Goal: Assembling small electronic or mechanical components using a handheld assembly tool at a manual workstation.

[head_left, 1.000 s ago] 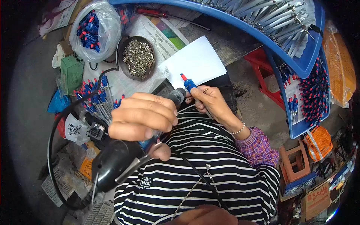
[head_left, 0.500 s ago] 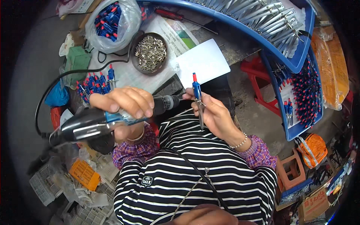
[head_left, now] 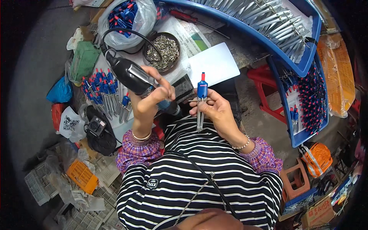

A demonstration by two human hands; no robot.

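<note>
My left hand (head_left: 151, 94) is wrapped around a corded black electric screwdriver (head_left: 132, 74), whose body slants from upper left down toward my lap. Its lower end sits left of my right hand and apart from it. Pinched upright in the fingers of my right hand (head_left: 221, 117) is a drawing compass (head_left: 202, 91) with a blue head, a red tip on top and metal legs pointing down. A thin metal pin or screw crosses it just below the head. More blue-headed compasses (head_left: 101, 90) lie bunched on the table at the left.
A bowl of small metal screws (head_left: 165, 51) stands beyond my hands, beside a plastic bag (head_left: 143, 21) of blue and red parts. White paper (head_left: 214, 63) lies right of it. One blue tray (head_left: 306, 71) holds metal legs; another tray (head_left: 297, 140) holds compasses. A red stool (head_left: 264, 82) stands nearby.
The screwdriver has swung from nearly level to steeply slanted, its tip moving away from the compass. In my right hand the compass has turned, its broad blue face now showing.
</note>
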